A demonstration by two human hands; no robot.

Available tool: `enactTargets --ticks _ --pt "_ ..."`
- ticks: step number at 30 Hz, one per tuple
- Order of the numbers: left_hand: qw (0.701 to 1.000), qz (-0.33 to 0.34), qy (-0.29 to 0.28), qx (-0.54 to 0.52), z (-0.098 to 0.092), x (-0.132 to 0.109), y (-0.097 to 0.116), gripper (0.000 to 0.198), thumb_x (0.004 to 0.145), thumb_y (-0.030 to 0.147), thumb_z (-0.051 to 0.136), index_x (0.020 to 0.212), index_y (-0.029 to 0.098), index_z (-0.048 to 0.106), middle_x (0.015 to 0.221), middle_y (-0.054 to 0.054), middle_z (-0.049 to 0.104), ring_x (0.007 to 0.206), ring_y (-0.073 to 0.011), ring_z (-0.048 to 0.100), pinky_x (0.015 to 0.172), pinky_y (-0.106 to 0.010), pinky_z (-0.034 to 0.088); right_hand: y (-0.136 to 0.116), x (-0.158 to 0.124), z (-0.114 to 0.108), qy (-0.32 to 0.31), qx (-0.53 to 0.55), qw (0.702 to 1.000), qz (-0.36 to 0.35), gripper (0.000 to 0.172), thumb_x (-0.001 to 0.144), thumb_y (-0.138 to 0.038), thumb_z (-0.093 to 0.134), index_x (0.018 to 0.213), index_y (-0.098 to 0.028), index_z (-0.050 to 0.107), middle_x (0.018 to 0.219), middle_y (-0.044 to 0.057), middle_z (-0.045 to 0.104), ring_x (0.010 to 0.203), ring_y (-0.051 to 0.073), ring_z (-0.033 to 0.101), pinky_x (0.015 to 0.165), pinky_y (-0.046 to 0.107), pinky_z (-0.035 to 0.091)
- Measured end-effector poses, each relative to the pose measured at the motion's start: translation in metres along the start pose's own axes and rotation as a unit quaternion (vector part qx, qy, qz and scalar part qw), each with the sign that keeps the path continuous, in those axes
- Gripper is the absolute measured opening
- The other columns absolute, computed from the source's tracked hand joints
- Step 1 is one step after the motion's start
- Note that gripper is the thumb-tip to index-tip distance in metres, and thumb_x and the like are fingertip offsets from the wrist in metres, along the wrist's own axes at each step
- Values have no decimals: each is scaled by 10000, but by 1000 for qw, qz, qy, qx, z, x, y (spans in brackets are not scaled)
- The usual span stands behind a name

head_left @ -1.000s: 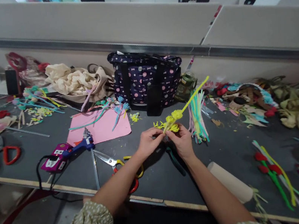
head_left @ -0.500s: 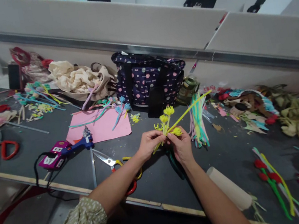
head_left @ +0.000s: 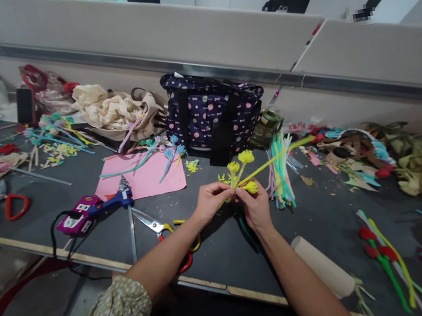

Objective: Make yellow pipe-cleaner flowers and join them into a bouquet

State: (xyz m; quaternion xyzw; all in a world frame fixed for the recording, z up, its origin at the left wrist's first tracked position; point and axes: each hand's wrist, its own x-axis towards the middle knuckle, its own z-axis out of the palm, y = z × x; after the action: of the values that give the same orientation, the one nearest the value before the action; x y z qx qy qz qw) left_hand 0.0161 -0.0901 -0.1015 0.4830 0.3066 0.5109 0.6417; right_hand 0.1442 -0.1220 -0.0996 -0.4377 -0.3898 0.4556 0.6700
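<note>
Between my two hands, above the dark tabletop, are yellow pipe-cleaner flowers on thin stems. My left hand pinches the stems with thumb and forefinger. My right hand is closed beside it on a long yellow pipe cleaner, which slants up to the right. One yellow flower head shows close against the right fingers. The fingertips cover the spot where the stems meet. Dark-handled pliers lie partly hidden under my right hand. Scissors with red and yellow handles lie near my left forearm.
A blue glue gun rests by a pink sheet at the left. Behind my hands stands a patterned bag. A bundle of pipe cleaners and a cardboard tube lie to the right.
The long yellow pipe cleaner now reaches further right, its far end lower relative to the bundle. The upper flower heads have shifted slightly right. Both hands keep their grip.
</note>
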Motion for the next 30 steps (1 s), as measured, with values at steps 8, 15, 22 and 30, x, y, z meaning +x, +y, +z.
enactTargets --ticks 8,15,22,30 --pt "999 -16 -9 -42 2 -1 2 278 676 374 798 694 113 703 616 -42 686 578 -130 617 623 -245 464 4 0 0 8 3 1000 -3 244 712 -275 773 803 -198 561 721 -42 610 528 81 519 520 214 438" --pt "998 -28 -27 -43 -4 2 1 269 688 364 795 717 113 703 637 -39 683 590 -119 605 639 -244 461 -4 4 -3 -36 18 999 3 289 694 -260 773 915 -220 591 807 -31 639 584 101 572 525 216 479" --pt "993 -61 -72 -72 -4 2 0 315 660 394 811 715 105 698 654 -45 675 599 -117 599 655 -252 459 2 6 -7 -54 31 998 -6 179 727 -276 772 825 -219 633 803 -24 645 541 97 558 501 227 486" --pt "988 -100 -81 -87 -5 1 1 315 631 364 834 703 97 682 606 -32 655 548 -98 575 616 -245 447 2 6 -10 -67 23 997 -28 118 709 -213 761 781 -197 668 762 -12 626 573 109 546 505 236 475"
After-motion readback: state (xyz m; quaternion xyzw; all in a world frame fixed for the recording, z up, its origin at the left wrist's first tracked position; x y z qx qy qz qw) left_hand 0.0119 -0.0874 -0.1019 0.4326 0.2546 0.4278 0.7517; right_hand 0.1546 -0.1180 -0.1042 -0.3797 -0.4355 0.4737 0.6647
